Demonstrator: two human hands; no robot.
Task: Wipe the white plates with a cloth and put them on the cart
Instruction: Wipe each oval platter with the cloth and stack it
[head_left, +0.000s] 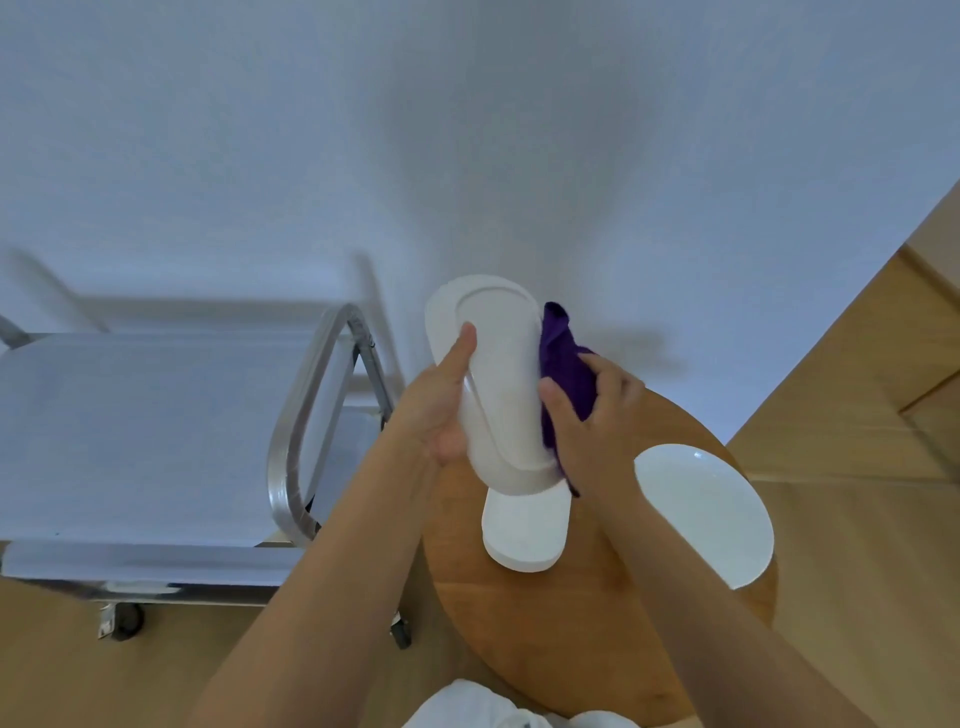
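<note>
On the left stands a metal cart (156, 431) with wheels. Its flat top is bare, so no plate is on it yet. It sits just beside the round wooden table (519, 649), and I think that is so the clean plates have only a short way to go. Next comes the left hand (441, 410). It is closed on a white plate (493, 374), with the thumb lying along the plate's underside and the palm pressed to its edge. The plate is held up on its edge above the table, its bottom turned toward the left. I think it is tipped like this so the other hand can get at the top face. On that far side is a purple cloth (566, 374), bunched up and pressed against the plate. The right hand (592, 415) is gripping the cloth and pushing it onto the plate. So the two hands are close together, with the plate and cloth squeezed between them, and that keeps the plate from slipping while it is rubbed. Under the held plate, a second white dish (524, 530) lies flat on the table. Farther right, a round white plate (701, 514) lies near the table's edge. These two look like they are waiting for their turn. The job seems to be near its start.
</note>
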